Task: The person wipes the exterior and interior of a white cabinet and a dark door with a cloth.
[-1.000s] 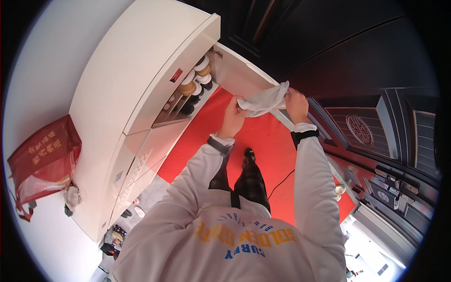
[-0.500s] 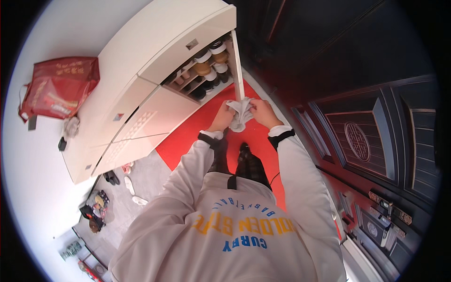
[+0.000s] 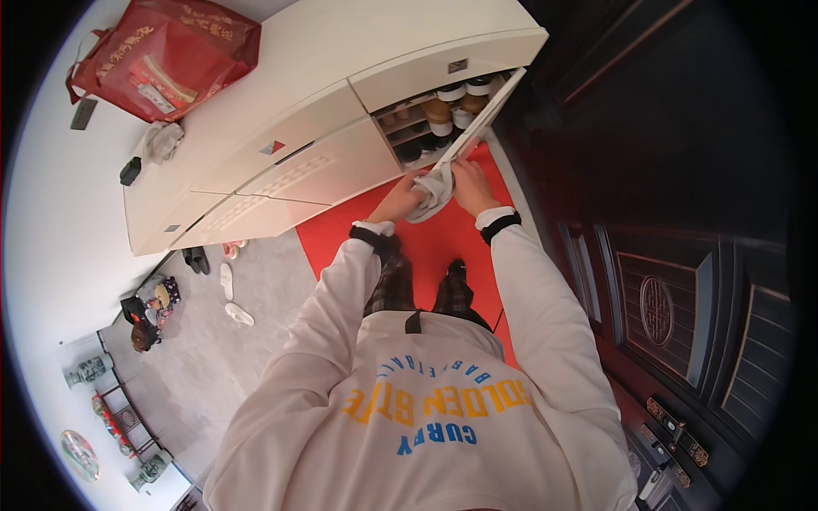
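Note:
A pale grey cloth (image 3: 436,189) is bunched between my two hands, against the free edge of the white shoe cabinet door (image 3: 487,119). My left hand (image 3: 400,201) is closed on the cloth's left side. Close by, my right hand (image 3: 474,186) has its fingers bent round the cloth's other side, by the door edge; its fingertips are partly hidden. The door stands partly open. Behind it, several shoes (image 3: 439,115) in white, tan and black sit on the shelves of the cabinet (image 3: 298,111).
On the cabinet top lie a red bag (image 3: 175,60), another crumpled cloth (image 3: 162,142) and a small black object (image 3: 130,171). A red mat (image 3: 341,226) lies underfoot. White slippers (image 3: 227,281) rest on the grey floor at left. A dark panelled door (image 3: 656,298) stands at right.
The cabinet door has swung inward, at a narrower angle to the cabinet. My hands and the cloth have stayed at its edge. The view has turned, bringing in more of the left side.

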A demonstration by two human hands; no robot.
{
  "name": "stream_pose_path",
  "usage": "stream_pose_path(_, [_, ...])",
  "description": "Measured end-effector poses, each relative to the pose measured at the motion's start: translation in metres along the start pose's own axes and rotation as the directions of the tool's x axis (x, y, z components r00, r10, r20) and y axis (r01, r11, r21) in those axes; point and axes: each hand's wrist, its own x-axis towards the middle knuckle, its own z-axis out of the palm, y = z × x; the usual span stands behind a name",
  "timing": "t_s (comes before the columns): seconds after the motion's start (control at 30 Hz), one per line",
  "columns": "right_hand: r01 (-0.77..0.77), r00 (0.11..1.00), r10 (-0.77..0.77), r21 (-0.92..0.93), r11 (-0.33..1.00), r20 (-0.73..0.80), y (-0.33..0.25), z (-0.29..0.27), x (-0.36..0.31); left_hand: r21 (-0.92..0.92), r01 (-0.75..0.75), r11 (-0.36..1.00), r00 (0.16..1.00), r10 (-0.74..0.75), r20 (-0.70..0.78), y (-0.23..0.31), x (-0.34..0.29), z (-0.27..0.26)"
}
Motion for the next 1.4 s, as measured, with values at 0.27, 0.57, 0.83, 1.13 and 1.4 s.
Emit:
stream_pose_path(0.27, [-0.062, 0.967, 0.106, -0.191, 0.980, 0.230, -0.032, -0.003, 0.031, 0.188, 0.028, 0.982, 0.998, -0.039, 0.055, 0.025, 0.011, -0.056])
stream_pose_path(0.57, [-0.253, 0.952, 0.172, -0.335, 0.908, -0.253, -0.023, 0.005, 0.059, 0.204, -0.296, 0.933, 0.936, 0.326, -0.133, -0.025, 0.042, -0.063])
stream_pose_path(0.83, [-0.120, 0.988, 0.092, -0.239, 0.964, -0.127, -0.011, 0.008, 0.102, 0.355, -0.259, 0.898, 0.908, 0.352, -0.229, -0.012, 0.044, -0.077])
stream_pose_path(1.13, [0.046, 0.996, -0.054, -0.104, 0.993, -0.068, 0.004, -0.003, 0.130, 0.263, -0.094, 0.960, 0.810, 0.228, -0.540, -0.013, 0.052, -0.065])
stream_pose_path(1.4, [-0.048, 0.952, 0.045, -0.003, 0.999, -0.303, 0.011, -0.028, 0.130, 0.244, -0.229, 0.942, 0.781, 0.328, -0.531, 0.015, 0.045, -0.068])
